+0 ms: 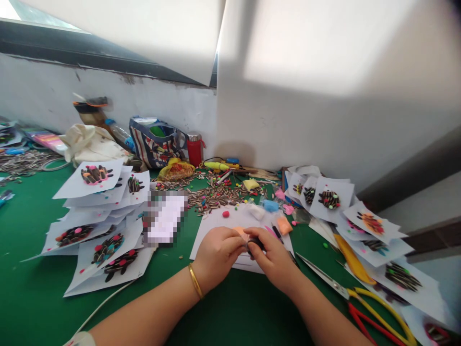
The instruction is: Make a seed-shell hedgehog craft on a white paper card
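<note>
Both hands meet over a white sheet (207,240) at the middle of the green table. My left hand (220,250), with a gold bangle at the wrist, is closed in a pinch; what its fingertips hold is too small to name. My right hand (272,257) is closed around a small dark object (256,243), its thumb pressed on it. A piece of orange clay (240,231) shows just behind the fingers. On the sheet beyond lies a red clay lump (225,214). A black pen (277,234) lies right of my right hand.
Sunflower seeds (219,194) are heaped behind the sheet. Cards with seed pictures are stacked at left (82,192) and right (345,197). Large open scissors (338,288) lie right of my right forearm. A striped bag (153,144) and red flask (195,151) stand by the wall.
</note>
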The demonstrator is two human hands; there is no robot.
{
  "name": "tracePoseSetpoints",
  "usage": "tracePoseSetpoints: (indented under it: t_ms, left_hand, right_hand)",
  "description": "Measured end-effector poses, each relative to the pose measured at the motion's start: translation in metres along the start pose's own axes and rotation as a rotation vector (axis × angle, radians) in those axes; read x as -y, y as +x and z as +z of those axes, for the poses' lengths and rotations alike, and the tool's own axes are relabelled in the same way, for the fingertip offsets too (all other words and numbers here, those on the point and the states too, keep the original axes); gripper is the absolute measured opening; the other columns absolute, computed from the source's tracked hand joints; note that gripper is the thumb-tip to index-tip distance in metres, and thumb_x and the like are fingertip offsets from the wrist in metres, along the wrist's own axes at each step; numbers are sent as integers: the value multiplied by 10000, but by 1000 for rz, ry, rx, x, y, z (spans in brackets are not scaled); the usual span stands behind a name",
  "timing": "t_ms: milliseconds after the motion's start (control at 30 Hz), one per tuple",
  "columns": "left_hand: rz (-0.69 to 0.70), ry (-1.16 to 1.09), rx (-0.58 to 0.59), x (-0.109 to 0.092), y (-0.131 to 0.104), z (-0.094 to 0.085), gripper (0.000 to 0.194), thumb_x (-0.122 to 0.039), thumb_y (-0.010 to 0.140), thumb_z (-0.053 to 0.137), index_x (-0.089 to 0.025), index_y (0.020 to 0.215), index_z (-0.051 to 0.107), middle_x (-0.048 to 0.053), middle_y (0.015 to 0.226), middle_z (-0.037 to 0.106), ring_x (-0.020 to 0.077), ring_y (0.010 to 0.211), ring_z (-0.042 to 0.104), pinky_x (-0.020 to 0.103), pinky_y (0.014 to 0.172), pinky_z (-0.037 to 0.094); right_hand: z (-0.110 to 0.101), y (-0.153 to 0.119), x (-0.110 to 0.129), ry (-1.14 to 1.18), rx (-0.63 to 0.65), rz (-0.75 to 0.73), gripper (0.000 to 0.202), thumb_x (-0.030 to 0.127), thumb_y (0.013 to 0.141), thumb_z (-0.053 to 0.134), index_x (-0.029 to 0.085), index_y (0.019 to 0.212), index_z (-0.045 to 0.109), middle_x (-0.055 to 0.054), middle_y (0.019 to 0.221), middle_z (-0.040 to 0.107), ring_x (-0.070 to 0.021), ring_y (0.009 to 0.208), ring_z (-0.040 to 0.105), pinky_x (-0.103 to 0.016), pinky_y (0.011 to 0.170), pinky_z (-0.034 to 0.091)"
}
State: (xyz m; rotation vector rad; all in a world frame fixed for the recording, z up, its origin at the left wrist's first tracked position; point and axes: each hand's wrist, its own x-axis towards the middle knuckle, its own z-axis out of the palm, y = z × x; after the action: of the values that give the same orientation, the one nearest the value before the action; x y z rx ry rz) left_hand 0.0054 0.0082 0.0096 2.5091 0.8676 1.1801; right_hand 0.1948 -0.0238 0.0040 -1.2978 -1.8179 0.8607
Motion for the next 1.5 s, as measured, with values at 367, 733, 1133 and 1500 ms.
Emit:
tracePoseSetpoints:
  t_ms: [367, 733, 1133, 1500]
  left_hand:
    - [-185, -236, -65, 0, -2, -1, 106, -182, 904, 569, -204, 951, 661, 62, 1013, 648, 156, 964, 610, 295, 859, 505]
    - [-624, -666, -133, 9, 3, -2, 317, -417, 892, 571, -156, 992, 720, 55, 800, 713, 167, 738, 655, 306, 725, 535]
    - [-843, -987, -215, 9, 10, 0, 252, -321, 683, 794, -151, 781, 637, -18, 696, 640, 102, 655, 588, 230, 650, 477]
    - [-871, -1084, -200, 7, 7, 2, 387, -401, 766, 733, -144, 1046, 658, 42, 770, 709, 141, 690, 661, 295, 713, 543]
  right_hand:
    - [0, 0, -3, 109, -48, 25, 301, 357, 961, 463, 233, 1220, 555, -58, 1023, 598, -144, 764, 609, -299, 701, 542]
    - [-3, 3, -1, 172, -88, 73, 333, 419, 969, 435, 209, 1200, 551, -74, 1041, 600, -152, 757, 627, -300, 667, 561]
    - [-67, 17, -38, -627, -488, 95, 353, 330, 929, 433, 165, 1210, 571, -128, 1155, 627, -272, 1088, 568, -409, 923, 453]
    - [-103, 7, -68, -1142, -346, 450, 332, 258, 900, 456, 184, 1147, 665, -158, 1115, 658, -311, 981, 601, -416, 767, 446]
